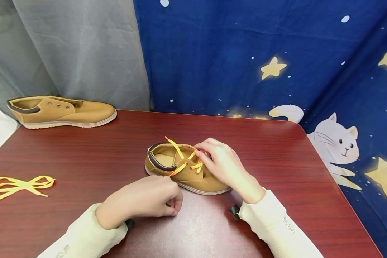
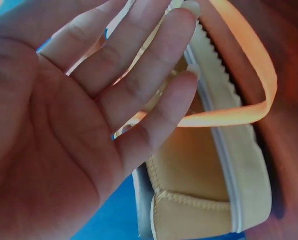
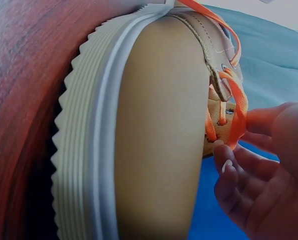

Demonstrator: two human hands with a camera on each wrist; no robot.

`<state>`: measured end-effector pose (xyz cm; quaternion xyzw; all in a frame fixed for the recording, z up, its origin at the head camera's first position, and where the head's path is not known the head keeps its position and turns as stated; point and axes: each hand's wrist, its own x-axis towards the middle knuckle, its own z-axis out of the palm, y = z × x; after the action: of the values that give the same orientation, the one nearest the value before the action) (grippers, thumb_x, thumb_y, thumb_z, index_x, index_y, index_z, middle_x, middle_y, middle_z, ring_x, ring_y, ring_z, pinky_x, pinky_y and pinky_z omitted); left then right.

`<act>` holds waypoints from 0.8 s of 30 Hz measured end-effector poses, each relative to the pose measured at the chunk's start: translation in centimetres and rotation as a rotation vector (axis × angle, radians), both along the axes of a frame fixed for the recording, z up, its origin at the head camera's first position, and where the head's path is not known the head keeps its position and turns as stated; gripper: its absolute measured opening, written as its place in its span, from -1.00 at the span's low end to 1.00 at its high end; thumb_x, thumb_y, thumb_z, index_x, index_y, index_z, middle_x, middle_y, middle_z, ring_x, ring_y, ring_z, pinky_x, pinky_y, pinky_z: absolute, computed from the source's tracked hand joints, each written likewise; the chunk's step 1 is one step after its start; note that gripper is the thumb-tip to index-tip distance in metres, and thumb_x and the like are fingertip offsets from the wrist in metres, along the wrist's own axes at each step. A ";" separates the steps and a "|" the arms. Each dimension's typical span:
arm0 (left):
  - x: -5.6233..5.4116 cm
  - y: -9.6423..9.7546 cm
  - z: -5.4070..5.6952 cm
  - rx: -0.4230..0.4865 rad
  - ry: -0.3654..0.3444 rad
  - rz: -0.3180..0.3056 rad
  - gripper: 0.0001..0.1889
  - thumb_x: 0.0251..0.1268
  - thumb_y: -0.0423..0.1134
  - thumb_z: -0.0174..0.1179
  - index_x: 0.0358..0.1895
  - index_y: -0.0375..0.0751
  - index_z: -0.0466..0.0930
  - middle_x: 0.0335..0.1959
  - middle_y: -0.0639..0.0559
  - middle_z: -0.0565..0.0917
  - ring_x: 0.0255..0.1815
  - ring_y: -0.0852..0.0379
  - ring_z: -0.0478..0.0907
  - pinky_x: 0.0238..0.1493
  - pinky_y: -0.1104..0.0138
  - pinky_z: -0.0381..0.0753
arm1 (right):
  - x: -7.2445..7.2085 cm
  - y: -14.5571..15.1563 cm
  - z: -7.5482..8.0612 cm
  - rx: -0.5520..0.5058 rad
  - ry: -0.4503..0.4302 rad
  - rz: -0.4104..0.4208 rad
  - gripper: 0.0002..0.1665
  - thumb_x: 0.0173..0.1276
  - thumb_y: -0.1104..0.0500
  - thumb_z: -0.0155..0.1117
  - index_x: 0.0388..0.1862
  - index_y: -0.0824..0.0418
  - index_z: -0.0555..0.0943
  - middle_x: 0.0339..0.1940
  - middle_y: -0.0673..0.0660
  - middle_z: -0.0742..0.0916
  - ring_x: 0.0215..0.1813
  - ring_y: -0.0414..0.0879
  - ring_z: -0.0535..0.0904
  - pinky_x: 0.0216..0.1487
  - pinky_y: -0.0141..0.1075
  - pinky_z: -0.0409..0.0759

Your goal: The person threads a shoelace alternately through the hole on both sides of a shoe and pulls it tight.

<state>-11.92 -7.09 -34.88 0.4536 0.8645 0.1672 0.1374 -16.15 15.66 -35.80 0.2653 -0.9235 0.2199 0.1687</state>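
A tan low-cut shoe (image 1: pixel 191 175) stands in the middle of the table, toe to the right, with a yellow-orange shoelace (image 1: pixel 178 170) threaded through some eyelets. On its far side my right hand (image 1: pixel 224 165) pinches a loop of lace beside the eyelets; the right wrist view shows thumb and fingers at that orange shoelace (image 3: pixel 238 107). My left hand (image 1: pixel 151 197) is on the near side, thumb and forefinger together at the lace end. In the left wrist view the shoelace (image 2: pixel 266 80) bows out past the sole, while its tip is out of frame. One loose lace end rises above the shoe's opening.
A second tan shoe (image 1: pixel 67 113), without a lace, stands at the table's back left. A bundled yellow shoelace (image 1: pixel 19 185) lies at the left. Behind the table (image 1: pixel 93 150) hang a grey curtain (image 1: pixel 93 50) and a blue starry curtain (image 1: pixel 206 57).
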 end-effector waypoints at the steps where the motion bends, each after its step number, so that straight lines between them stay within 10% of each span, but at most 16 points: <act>1: 0.0 0.1 -0.1 -0.003 -0.009 0.001 -0.72 0.02 -0.26 0.45 -0.62 0.21 0.56 -0.65 0.46 0.49 -0.55 0.51 0.39 -0.43 0.50 0.42 | 0.0 0.0 -0.1 0.003 0.001 0.004 -0.82 0.45 0.09 0.31 -0.05 0.04 0.76 -0.17 -0.07 0.78 -0.24 -0.22 0.66 -0.19 -0.26 0.62; 24: 0.4 1.0 -1.8 -0.022 0.003 -0.015 -0.79 -0.10 -0.24 0.49 -0.53 0.20 0.65 -0.59 0.45 0.55 -0.49 0.53 0.42 -0.39 0.49 0.46 | -0.1 -0.3 -0.4 -0.024 -0.016 0.031 -0.75 0.49 0.18 0.23 0.07 0.07 0.73 -0.15 -0.03 0.80 -0.25 -0.20 0.65 -0.15 -0.24 0.62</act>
<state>-11.56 -6.10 -36.64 0.4588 0.8631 0.1560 0.1422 -16.21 15.34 -36.22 0.2758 -0.9178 0.2357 0.1612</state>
